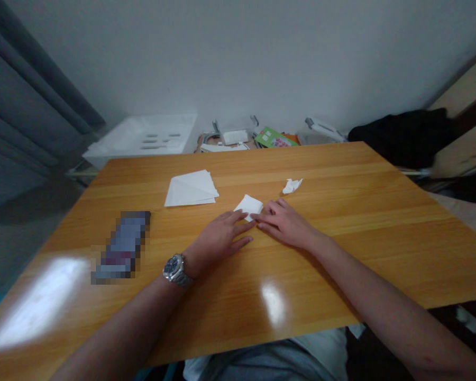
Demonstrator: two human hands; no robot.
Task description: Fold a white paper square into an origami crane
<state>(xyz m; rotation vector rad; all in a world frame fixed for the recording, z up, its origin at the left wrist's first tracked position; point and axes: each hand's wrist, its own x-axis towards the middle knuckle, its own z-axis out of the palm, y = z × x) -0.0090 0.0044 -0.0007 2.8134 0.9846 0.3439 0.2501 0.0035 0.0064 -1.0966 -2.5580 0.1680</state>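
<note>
Shiny wood counter here, plain wall behind. Small folded white paper sits around the middle; left hand has its fingers loosely spread at the near edge, right hand touches the near right side, can't tell if it's pinching. Stacked paper sheets far left, crumpled paper scrap far right.

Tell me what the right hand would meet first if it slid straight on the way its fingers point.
Most likely the fingers of the left hand, which lie just ahead of the right hand at the small white paper; whether fingertips already touch is unclear.
</note>
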